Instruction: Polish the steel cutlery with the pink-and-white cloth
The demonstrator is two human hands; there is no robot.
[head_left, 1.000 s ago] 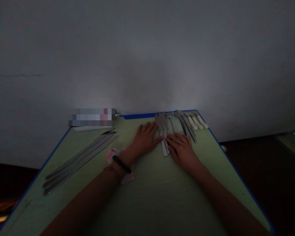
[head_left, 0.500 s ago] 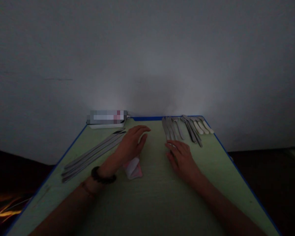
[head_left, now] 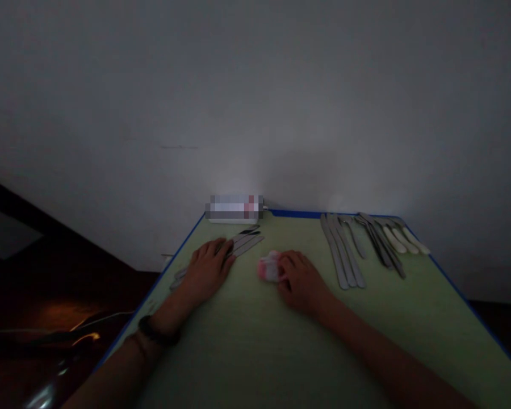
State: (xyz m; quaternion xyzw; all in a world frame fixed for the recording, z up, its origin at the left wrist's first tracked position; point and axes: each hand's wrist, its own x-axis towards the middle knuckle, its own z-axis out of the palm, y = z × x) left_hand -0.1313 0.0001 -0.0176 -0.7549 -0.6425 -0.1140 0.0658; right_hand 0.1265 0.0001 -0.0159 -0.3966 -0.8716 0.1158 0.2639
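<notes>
My left hand lies over a row of metal table knives at the left of the table. Its fingers are slightly bent and rest on the knives, covering their middle part. A dark bead bracelet circles that wrist. Near the table's middle, my right hand has its fingers closed on a crumpled pink and white cloth. The cloth's left part sticks out past the fingertips. It appears to touch the tabletop.
At the back right lie several metal knives, a spoon, dark metal cutlery and white-handled cutlery. A white box, partly blurred out, sits at the back left. The pale green table has a blue edge and meets a wall.
My left hand has moved left and down onto the knives. My right hand has left the knives at right and taken hold of the cloth. The view has turned left.
</notes>
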